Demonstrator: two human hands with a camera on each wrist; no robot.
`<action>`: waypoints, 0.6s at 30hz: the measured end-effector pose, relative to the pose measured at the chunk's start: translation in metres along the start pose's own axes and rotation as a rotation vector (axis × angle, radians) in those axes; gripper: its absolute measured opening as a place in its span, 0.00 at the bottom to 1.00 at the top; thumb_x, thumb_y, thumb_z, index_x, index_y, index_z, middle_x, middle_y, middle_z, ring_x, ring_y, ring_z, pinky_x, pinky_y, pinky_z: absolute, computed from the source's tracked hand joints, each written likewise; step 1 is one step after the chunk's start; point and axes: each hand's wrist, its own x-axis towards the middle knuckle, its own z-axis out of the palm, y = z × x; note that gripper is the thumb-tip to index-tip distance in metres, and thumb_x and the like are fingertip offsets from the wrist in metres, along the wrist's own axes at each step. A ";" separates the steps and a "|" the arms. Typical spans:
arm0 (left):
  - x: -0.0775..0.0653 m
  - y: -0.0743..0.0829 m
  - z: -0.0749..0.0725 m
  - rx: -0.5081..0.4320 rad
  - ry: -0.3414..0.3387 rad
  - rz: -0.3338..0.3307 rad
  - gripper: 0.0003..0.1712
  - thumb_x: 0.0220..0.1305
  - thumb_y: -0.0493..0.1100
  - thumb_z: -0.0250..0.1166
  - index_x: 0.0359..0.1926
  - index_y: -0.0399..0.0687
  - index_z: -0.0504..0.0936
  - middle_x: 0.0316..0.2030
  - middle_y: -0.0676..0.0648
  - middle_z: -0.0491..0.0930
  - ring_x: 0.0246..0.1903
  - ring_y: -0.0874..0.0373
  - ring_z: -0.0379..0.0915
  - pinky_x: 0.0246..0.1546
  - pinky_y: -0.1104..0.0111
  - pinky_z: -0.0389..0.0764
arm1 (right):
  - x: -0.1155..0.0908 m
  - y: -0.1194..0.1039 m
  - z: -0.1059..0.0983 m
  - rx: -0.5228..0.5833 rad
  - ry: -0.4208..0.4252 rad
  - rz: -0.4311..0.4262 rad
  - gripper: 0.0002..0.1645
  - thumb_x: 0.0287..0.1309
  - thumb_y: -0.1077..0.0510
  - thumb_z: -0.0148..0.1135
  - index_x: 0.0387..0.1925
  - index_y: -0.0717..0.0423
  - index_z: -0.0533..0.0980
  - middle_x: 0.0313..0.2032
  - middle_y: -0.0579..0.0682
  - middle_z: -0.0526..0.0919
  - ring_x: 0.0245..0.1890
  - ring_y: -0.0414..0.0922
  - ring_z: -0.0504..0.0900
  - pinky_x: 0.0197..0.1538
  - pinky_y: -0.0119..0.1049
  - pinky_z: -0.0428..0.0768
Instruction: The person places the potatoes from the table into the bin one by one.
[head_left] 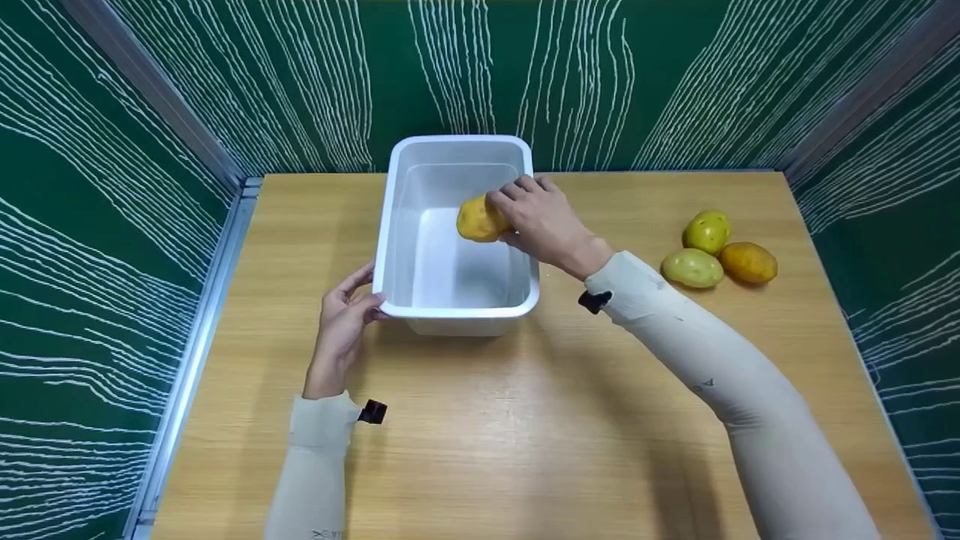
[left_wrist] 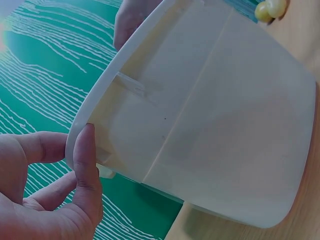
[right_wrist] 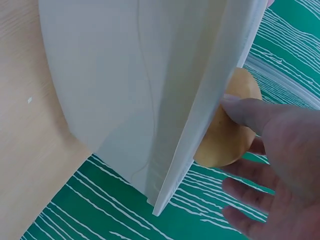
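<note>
A white plastic tub (head_left: 455, 312) stands on the table, its inside visible from above in the head view. My left hand (head_left: 346, 322) pinches the rim at the near left corner; in the left wrist view the thumb lies on the outside of the rim. My right hand (head_left: 541, 223) reaches over the tub's right rim and holds a yellow potato (head_left: 480, 220) above the tub's inside. In the right wrist view the tub's wall hides part of the potato (right_wrist: 227, 135), with the thumb against it.
Near the table's right side lie a yellow-green potato (head_left: 707, 231), a pale green potato (head_left: 692, 268) and an orange-brown potato (head_left: 748, 262), close together. Green walls (head_left: 675, 90) with white streaks enclose the wooden table (head_left: 480, 435) at the back and sides.
</note>
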 end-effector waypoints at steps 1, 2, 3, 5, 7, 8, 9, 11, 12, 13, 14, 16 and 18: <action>0.000 0.000 0.000 -0.002 0.005 -0.002 0.35 0.64 0.20 0.58 0.74 0.32 0.71 0.58 0.39 0.73 0.36 0.56 0.83 0.29 0.74 0.87 | 0.001 -0.001 0.000 0.003 -0.007 -0.004 0.32 0.63 0.54 0.77 0.64 0.57 0.74 0.63 0.61 0.81 0.62 0.61 0.76 0.70 0.59 0.76; 0.000 0.001 0.000 0.000 0.008 -0.004 0.35 0.64 0.20 0.58 0.74 0.32 0.71 0.58 0.39 0.73 0.35 0.57 0.83 0.29 0.74 0.87 | 0.003 -0.002 0.000 0.005 -0.015 -0.007 0.32 0.63 0.53 0.76 0.64 0.57 0.74 0.63 0.61 0.81 0.62 0.61 0.76 0.70 0.58 0.77; 0.000 0.001 0.000 0.002 0.010 -0.007 0.35 0.64 0.20 0.58 0.74 0.32 0.71 0.58 0.39 0.73 0.35 0.57 0.83 0.29 0.74 0.87 | 0.004 -0.003 0.000 0.004 -0.021 -0.012 0.32 0.63 0.53 0.76 0.64 0.57 0.74 0.64 0.61 0.81 0.62 0.61 0.76 0.70 0.58 0.77; 0.000 0.002 0.000 0.005 0.015 -0.013 0.36 0.65 0.20 0.59 0.74 0.32 0.71 0.58 0.39 0.73 0.35 0.57 0.82 0.29 0.74 0.87 | 0.007 -0.006 0.000 -0.001 -0.036 -0.022 0.31 0.64 0.53 0.76 0.64 0.57 0.75 0.63 0.61 0.82 0.61 0.61 0.77 0.69 0.58 0.78; 0.000 0.001 -0.001 0.003 0.016 -0.019 0.36 0.65 0.20 0.59 0.74 0.32 0.70 0.59 0.38 0.72 0.35 0.57 0.82 0.29 0.74 0.87 | 0.010 -0.009 0.000 -0.007 -0.052 -0.035 0.31 0.64 0.53 0.76 0.64 0.58 0.76 0.62 0.61 0.82 0.60 0.61 0.77 0.68 0.58 0.79; 0.000 0.001 -0.001 0.004 0.016 -0.022 0.36 0.65 0.20 0.59 0.74 0.32 0.70 0.59 0.38 0.72 0.35 0.57 0.82 0.30 0.74 0.87 | 0.011 -0.010 0.001 -0.012 -0.059 -0.041 0.30 0.65 0.53 0.75 0.64 0.58 0.76 0.62 0.61 0.83 0.60 0.61 0.78 0.67 0.57 0.80; 0.001 0.001 -0.001 0.004 0.014 -0.023 0.36 0.65 0.20 0.59 0.74 0.32 0.69 0.59 0.38 0.72 0.35 0.57 0.82 0.30 0.74 0.88 | 0.012 -0.012 0.001 -0.015 -0.067 -0.047 0.30 0.65 0.53 0.75 0.64 0.58 0.76 0.61 0.61 0.83 0.59 0.60 0.78 0.66 0.57 0.81; 0.001 0.001 -0.001 0.002 0.012 -0.026 0.36 0.65 0.20 0.59 0.75 0.32 0.69 0.59 0.38 0.72 0.35 0.57 0.82 0.30 0.74 0.88 | 0.015 -0.015 0.001 -0.017 -0.086 -0.055 0.29 0.66 0.53 0.75 0.63 0.58 0.77 0.60 0.60 0.84 0.58 0.60 0.79 0.64 0.56 0.82; 0.001 0.001 -0.001 0.003 0.011 -0.028 0.37 0.65 0.20 0.59 0.75 0.32 0.69 0.59 0.38 0.72 0.35 0.56 0.82 0.30 0.74 0.88 | 0.016 -0.017 0.001 -0.019 -0.097 -0.058 0.28 0.66 0.53 0.74 0.63 0.58 0.77 0.60 0.60 0.84 0.57 0.60 0.79 0.64 0.56 0.82; 0.001 0.001 -0.001 0.003 0.012 -0.028 0.37 0.64 0.20 0.59 0.75 0.32 0.69 0.59 0.38 0.72 0.35 0.56 0.82 0.30 0.74 0.88 | 0.017 -0.018 0.001 -0.023 -0.110 -0.059 0.28 0.66 0.53 0.74 0.63 0.58 0.77 0.60 0.60 0.84 0.57 0.60 0.79 0.65 0.56 0.81; 0.001 0.001 -0.001 0.006 0.014 -0.030 0.37 0.64 0.20 0.59 0.75 0.31 0.69 0.60 0.38 0.71 0.35 0.56 0.82 0.30 0.74 0.88 | 0.019 -0.020 0.001 -0.027 -0.122 -0.061 0.28 0.66 0.53 0.74 0.63 0.57 0.77 0.59 0.60 0.84 0.57 0.60 0.80 0.65 0.56 0.82; 0.001 0.001 -0.001 0.009 0.016 -0.032 0.37 0.64 0.19 0.59 0.75 0.31 0.69 0.60 0.37 0.71 0.35 0.55 0.83 0.30 0.74 0.88 | 0.023 -0.023 0.001 -0.039 -0.146 -0.065 0.28 0.66 0.53 0.74 0.63 0.57 0.78 0.59 0.60 0.85 0.56 0.59 0.80 0.65 0.56 0.82; 0.002 0.000 -0.001 0.011 0.016 -0.034 0.37 0.64 0.19 0.58 0.75 0.31 0.69 0.61 0.36 0.71 0.35 0.56 0.82 0.30 0.74 0.88 | 0.026 -0.027 0.002 -0.053 -0.169 -0.067 0.27 0.66 0.54 0.74 0.63 0.57 0.78 0.58 0.60 0.85 0.56 0.59 0.80 0.65 0.56 0.81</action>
